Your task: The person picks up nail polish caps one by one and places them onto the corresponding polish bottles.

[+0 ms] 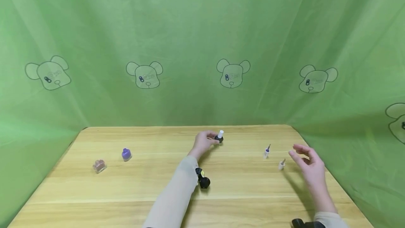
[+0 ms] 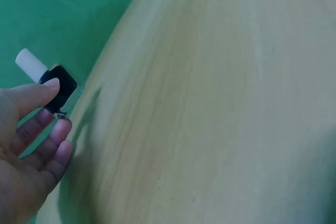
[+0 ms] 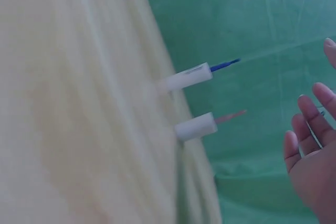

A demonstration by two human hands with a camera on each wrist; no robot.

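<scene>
A nail polish bottle with dark polish and a white cap is pinched between the thumb and fingers of my left hand, toward the back middle of the table. In the left wrist view the bottle leans, cap to the upper left. My right hand hovers at the right with loosely bent fingers and holds nothing. Nearest to it stands a white cap with a pinkish brush, brush upward. Just behind is another white cap with a purple-blue brush, likewise upright.
On the left side of the table stand an uncapped purple polish bottle and a brownish-pink polish bottle. A green curtain with bear-head outlines rises behind the table and along its sides.
</scene>
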